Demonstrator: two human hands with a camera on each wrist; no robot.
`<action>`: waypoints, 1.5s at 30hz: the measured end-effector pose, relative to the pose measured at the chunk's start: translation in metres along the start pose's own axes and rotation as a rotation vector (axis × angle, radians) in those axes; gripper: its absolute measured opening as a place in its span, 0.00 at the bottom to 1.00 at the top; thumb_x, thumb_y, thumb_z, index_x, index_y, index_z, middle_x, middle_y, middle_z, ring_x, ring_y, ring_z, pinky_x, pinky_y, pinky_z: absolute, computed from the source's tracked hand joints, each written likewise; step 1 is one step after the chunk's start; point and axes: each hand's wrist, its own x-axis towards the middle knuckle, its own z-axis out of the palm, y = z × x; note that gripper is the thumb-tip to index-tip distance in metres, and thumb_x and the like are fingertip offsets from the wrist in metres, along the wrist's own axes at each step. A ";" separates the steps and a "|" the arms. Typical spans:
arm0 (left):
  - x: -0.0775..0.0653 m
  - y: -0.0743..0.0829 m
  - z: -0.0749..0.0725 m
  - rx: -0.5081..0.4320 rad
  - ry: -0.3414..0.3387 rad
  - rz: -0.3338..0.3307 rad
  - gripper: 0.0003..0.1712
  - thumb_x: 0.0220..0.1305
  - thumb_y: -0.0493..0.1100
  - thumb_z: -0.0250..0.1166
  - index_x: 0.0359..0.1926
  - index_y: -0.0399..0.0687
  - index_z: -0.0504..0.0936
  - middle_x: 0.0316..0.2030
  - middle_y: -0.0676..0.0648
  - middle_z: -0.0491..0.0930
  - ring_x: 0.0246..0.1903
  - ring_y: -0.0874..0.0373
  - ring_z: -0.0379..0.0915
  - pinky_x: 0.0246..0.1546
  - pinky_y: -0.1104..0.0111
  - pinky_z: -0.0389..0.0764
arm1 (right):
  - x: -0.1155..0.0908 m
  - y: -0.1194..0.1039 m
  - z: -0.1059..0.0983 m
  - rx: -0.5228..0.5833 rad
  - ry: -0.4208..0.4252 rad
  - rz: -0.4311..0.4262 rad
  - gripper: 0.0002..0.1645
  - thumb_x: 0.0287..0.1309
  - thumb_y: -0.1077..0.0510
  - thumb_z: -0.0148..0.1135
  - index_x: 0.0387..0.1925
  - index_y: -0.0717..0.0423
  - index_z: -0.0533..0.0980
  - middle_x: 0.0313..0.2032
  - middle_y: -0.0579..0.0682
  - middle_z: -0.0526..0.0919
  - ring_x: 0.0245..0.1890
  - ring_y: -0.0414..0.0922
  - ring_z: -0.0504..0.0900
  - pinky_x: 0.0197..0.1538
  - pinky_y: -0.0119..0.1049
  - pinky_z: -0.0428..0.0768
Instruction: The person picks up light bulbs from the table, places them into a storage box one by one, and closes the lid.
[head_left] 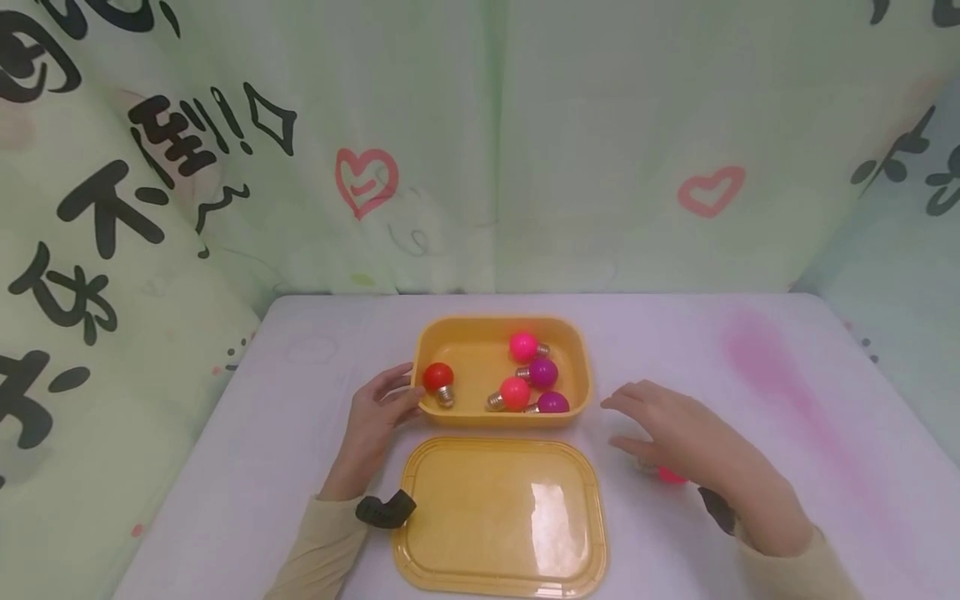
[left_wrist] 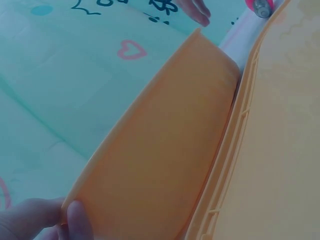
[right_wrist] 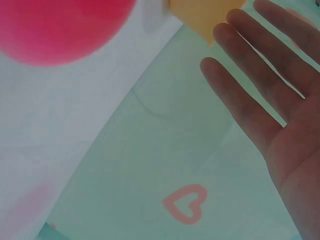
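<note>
A yellow plastic box (head_left: 491, 421) stands on the table with several small light bulbs inside. A red bulb (head_left: 438, 377) lies at its left end; a pink bulb (head_left: 523, 346) and a purple bulb (head_left: 543, 372) are among those on the right. My left hand (head_left: 381, 417) grips the box's left rim, thumb and fingers on either side of the wall in the left wrist view. To the right of the box hovers my right hand (head_left: 678, 433), fingers extended and holding nothing. Partly hidden beneath it, a pink bulb (head_left: 671, 475) lies on the table.
In front of the box, a matching yellow lid (head_left: 498, 517) lies flat on the white table (head_left: 300, 358). Green-white cloth walls (head_left: 540, 167) with black writing and red hearts surround the back and sides. A dark strap piece (head_left: 386, 510) sits at my left wrist.
</note>
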 end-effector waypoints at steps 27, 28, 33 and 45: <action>-0.001 0.002 -0.001 0.015 -0.003 0.003 0.27 0.64 0.40 0.69 0.64 0.47 0.75 0.57 0.40 0.74 0.48 0.53 0.79 0.45 0.72 0.85 | -0.028 0.021 0.011 0.038 -0.139 0.137 0.21 0.48 0.47 0.77 0.43 0.49 0.83 0.43 0.45 0.83 0.44 0.47 0.81 0.48 0.46 0.85; -0.001 0.002 -0.001 0.016 -0.006 0.003 0.27 0.64 0.40 0.69 0.64 0.47 0.75 0.57 0.40 0.74 0.49 0.53 0.79 0.45 0.72 0.85 | -0.029 0.021 0.011 0.044 -0.145 0.141 0.21 0.48 0.47 0.77 0.43 0.49 0.83 0.43 0.45 0.83 0.44 0.47 0.81 0.48 0.46 0.85; 0.000 0.001 -0.001 0.011 -0.008 0.004 0.27 0.64 0.40 0.69 0.64 0.46 0.75 0.57 0.39 0.74 0.48 0.54 0.79 0.45 0.72 0.85 | -0.031 0.022 0.014 0.074 -0.147 0.121 0.19 0.47 0.52 0.78 0.42 0.49 0.83 0.42 0.43 0.83 0.43 0.47 0.82 0.48 0.46 0.85; 0.000 0.000 0.001 -0.016 -0.004 0.005 0.27 0.64 0.37 0.69 0.63 0.44 0.75 0.56 0.39 0.74 0.45 0.57 0.79 0.43 0.72 0.85 | -0.029 0.028 0.018 0.103 -0.160 0.049 0.12 0.48 0.61 0.76 0.34 0.43 0.84 0.32 0.33 0.81 0.34 0.35 0.78 0.45 0.42 0.85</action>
